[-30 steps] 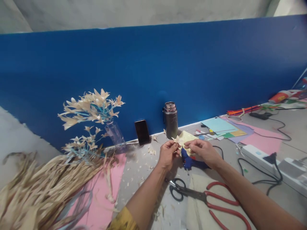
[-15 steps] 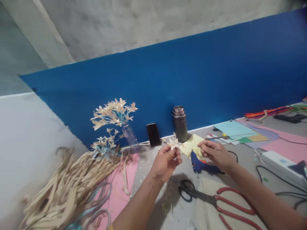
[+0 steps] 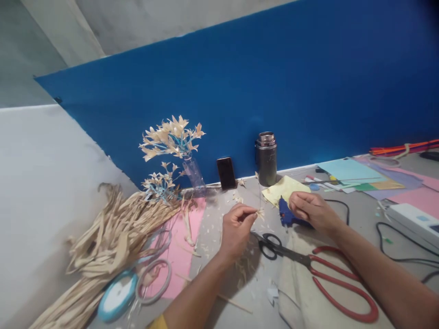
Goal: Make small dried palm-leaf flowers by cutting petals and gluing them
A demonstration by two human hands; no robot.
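My left hand (image 3: pixel 239 230) is closed in a pinch, with a small pale flower (image 3: pixel 260 213) at its fingertips. My right hand (image 3: pixel 313 211) has its fingers curled together; anything inside them is hidden. Just left of and below those fingers lies a blue hot glue gun (image 3: pixel 286 214), and I cannot tell whether they touch it. A yellow sheet of paper (image 3: pixel 281 188) is behind the gun. Black-handled scissors (image 3: pixel 269 246) lie below and between the hands, crossing a larger red-handled pair of scissors (image 3: pixel 338 269).
Dried husk strips (image 3: pixel 113 233) are piled at the left, near tape rolls (image 3: pixel 118 294) and pink paper (image 3: pixel 178 256). A clear vase (image 3: pixel 194 176) bears pale flowers (image 3: pixel 173 137). A phone (image 3: pixel 226 173) and flask (image 3: pixel 266 160) stand by the blue wall. A power strip (image 3: pixel 414 221) with cords sits right.
The view has tipped down and shifted slightly left. My left hand has turned palm-down, with the flower now pointing right. My right hand's fingers have curled in closer to the glue gun.
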